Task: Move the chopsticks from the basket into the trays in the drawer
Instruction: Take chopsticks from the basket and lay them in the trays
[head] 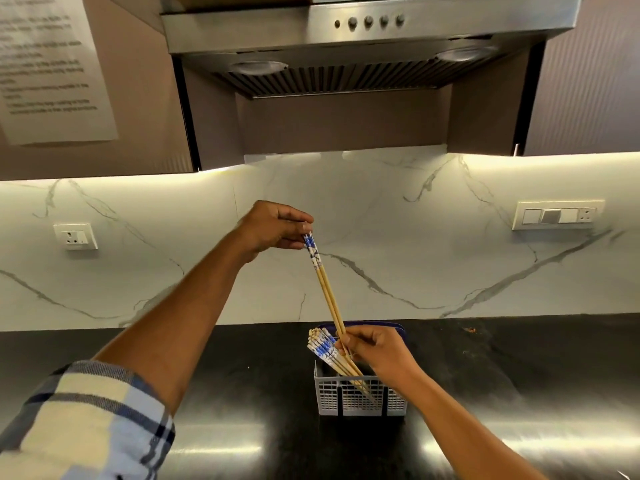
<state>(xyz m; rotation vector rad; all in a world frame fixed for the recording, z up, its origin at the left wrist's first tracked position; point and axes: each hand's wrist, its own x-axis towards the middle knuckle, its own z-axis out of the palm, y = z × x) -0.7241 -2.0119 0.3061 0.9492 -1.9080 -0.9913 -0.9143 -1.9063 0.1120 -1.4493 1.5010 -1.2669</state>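
Pinching the blue-patterned tops of a pair of chopsticks [323,282], the left hand [273,226] should draw them straight up; the right hand [375,351], fingers curled round their lower ends above the basket [360,398] on the worktop [225,382], should steady the leaning bundle [323,344].

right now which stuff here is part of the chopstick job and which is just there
Part of the job:
- pair of chopsticks, pinched by the left hand at the blue ends and the right hand lower down
- bundle of chopsticks standing in the grey basket

Just there:
- range hood
- wall sockets
- switch panel
- printed notice
- black counter
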